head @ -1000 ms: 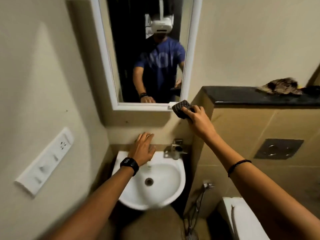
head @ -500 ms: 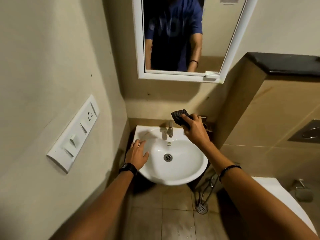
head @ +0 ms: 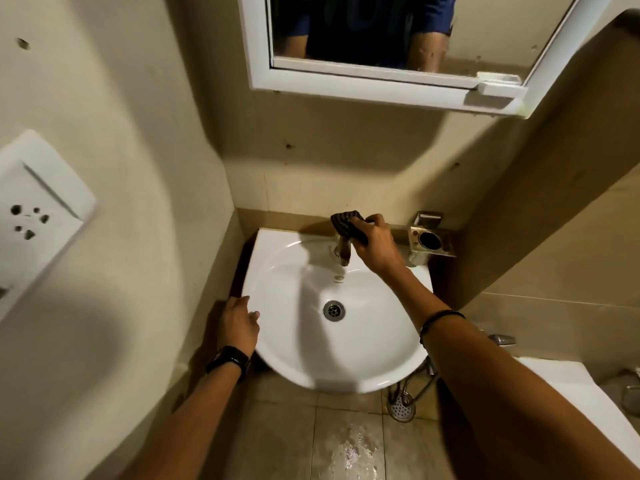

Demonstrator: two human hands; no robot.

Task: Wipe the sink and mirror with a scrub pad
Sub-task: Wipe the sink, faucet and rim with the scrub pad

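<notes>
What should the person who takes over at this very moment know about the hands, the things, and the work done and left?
Right hand grips the scrub pad, held at the top of the tap at the back of the sink.
Left hand rests on the sink's left rim and holds nothing.
Mirror hangs above, with specks on its lower right glass.
Done: cannot tell from this view.
Left: probably wipe the tap, basin and rim, then check the mirror.
</notes>
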